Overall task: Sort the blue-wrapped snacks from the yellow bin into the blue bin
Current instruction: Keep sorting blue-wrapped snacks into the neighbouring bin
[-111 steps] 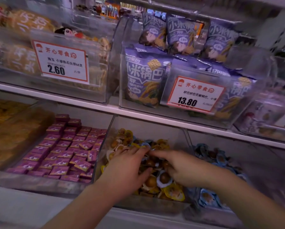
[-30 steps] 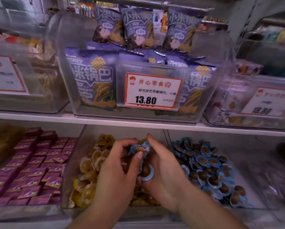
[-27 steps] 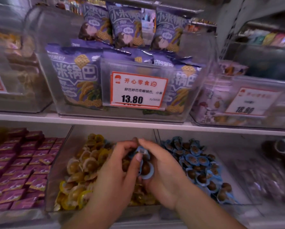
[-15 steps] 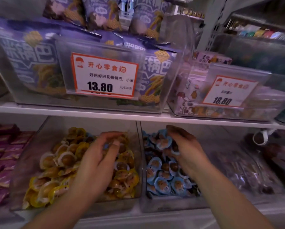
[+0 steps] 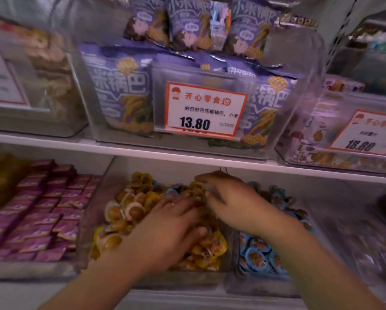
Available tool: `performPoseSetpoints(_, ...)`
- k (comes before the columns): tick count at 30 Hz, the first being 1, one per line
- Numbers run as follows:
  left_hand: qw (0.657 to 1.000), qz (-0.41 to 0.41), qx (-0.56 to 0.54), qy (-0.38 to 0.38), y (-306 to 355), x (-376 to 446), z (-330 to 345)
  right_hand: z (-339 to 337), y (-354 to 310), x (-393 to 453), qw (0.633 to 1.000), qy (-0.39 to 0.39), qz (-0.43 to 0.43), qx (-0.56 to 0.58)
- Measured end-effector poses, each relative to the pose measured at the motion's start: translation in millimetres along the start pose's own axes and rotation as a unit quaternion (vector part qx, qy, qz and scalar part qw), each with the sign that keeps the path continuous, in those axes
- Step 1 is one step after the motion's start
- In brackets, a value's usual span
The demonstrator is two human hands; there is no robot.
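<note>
On the lower shelf, the clear bin of yellow-wrapped snacks sits in the middle. The clear bin of blue-wrapped snacks stands right beside it. A blue-wrapped snack lies among the yellow ones near the back. My left hand rests flat on the yellow pile, fingers spread toward that blue piece. My right hand hovers over the back right of the yellow bin, fingers loosely curved and pointing left; it is blurred and I see nothing in it.
A tray of pink-wrapped squares lies to the left. The white shelf edge runs just above the hands, carrying a bin of purple snack bags with a 13.80 price tag. Another tagged bin is at right.
My right hand has come back from the blue bin to the yellow bin. My left hand has pushed further forward onto the yellow pile. The view has swung back to the left.
</note>
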State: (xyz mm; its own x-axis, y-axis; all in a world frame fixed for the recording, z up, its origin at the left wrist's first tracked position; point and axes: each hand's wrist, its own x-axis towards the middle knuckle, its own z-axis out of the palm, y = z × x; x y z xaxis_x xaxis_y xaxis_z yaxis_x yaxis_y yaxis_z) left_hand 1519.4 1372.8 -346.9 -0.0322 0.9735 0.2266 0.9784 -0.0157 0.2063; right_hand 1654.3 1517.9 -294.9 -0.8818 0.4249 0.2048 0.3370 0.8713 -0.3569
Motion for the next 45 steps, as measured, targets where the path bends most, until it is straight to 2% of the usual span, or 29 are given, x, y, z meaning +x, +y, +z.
performPoseSetpoints(3,0.999,0.027,-0.009,-0.046,13,11,9,20,-14,44,0.98,-0.149,0.035,-0.129)
performPoseSetpoints(5,0.998,0.024,-0.016,-0.049,11,12,8,32,-13,64,0.955,-0.247,0.056,-0.156)
performPoseSetpoints(7,0.999,0.031,-0.004,-0.044,4,7,2,42,-10,77,0.936,-0.303,0.064,-0.167)
performPoseSetpoints(9,0.999,0.026,-0.013,-0.044,-5,0,-6,52,-6,84,0.928,-0.322,0.072,-0.171)
performPoseSetpoints(14,0.997,-0.032,-0.068,-0.002,-36,-23,-24,59,5,88,0.947,-0.282,0.111,-0.108)
performPoseSetpoints(17,0.989,-0.071,-0.126,0.031,-44,-30,-27,50,9,90,0.965,-0.212,0.14,-0.065)
performPoseSetpoints(20,0.987,-0.1,-0.109,0.07,-51,-35,-27,41,11,100,0.971,-0.174,0.16,-0.034)
performPoseSetpoints(24,0.993,-0.085,-0.061,0.058,-50,-39,-25,49,9,117,0.978,-0.105,0.179,-0.031)
performPoseSetpoints(25,0.994,-0.08,-0.047,0.059,-49,-40,-24,57,7,121,0.977,-0.112,0.175,-0.04)
performPoseSetpoints(29,0.996,-0.065,-0.017,0.056,-48,-39,-18,84,-1,123,0.952,-0.261,0.151,-0.046)
performPoseSetpoints(32,0.998,-0.043,-0.002,0.036,-47,-35,-15,85,-1,125,0.946,-0.29,0.137,-0.043)
performPoseSetpoints(37,0.998,-0.032,0.042,0.018,-43,-28,-6,96,-1,125,0.964,-0.211,0.139,-0.083)
performPoseSetpoints(41,0.997,-0.053,0.057,0.009,-41,-27,-1,96,2,125,0.977,-0.144,0.158,-0.016)
performPoseSetpoints(45,0.994,-0.102,0.01,0.043,-41,-25,-2,78,-5,121,0.98,-0.095,0.169,0.044)
